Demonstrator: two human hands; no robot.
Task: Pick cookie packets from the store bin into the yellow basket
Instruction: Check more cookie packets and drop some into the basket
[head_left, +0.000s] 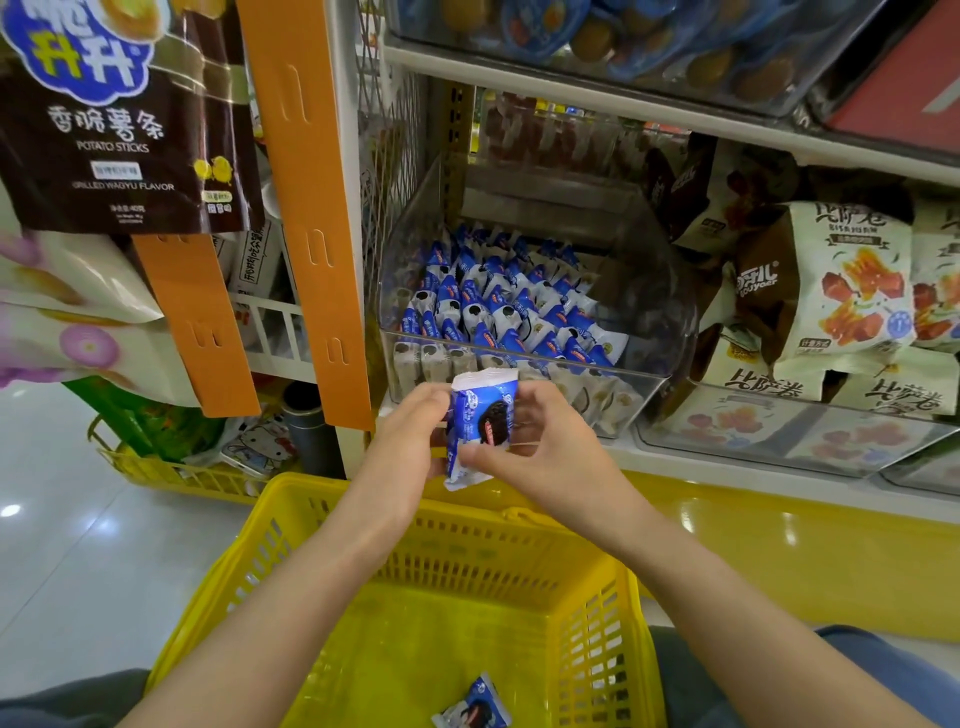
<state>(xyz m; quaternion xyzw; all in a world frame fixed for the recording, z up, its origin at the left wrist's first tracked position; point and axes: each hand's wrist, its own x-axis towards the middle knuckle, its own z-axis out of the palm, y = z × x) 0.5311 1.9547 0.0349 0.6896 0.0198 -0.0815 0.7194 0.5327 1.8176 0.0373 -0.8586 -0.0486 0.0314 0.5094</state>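
A blue and white cookie packet (480, 423) is upright in the air, just in front of the clear store bin (670, 332). My left hand (410, 431) grips its left side and my right hand (540, 441) pinches its right side and lower edge. The bin holds several more blue and white cookie packets (509, 306) in rows. Below my arms sits the yellow basket (597, 613), with one cookie packet (472, 709) lying on its floor near the front edge.
To the right of the bin are bags of pizza-roll snacks (852, 280). An orange hanging strip (306, 208) with potato stick bags (119, 114) is at the left. A second yellow basket (171, 475) with goods stands on the floor at left. A yellow shelf base (810, 545) runs behind the basket.
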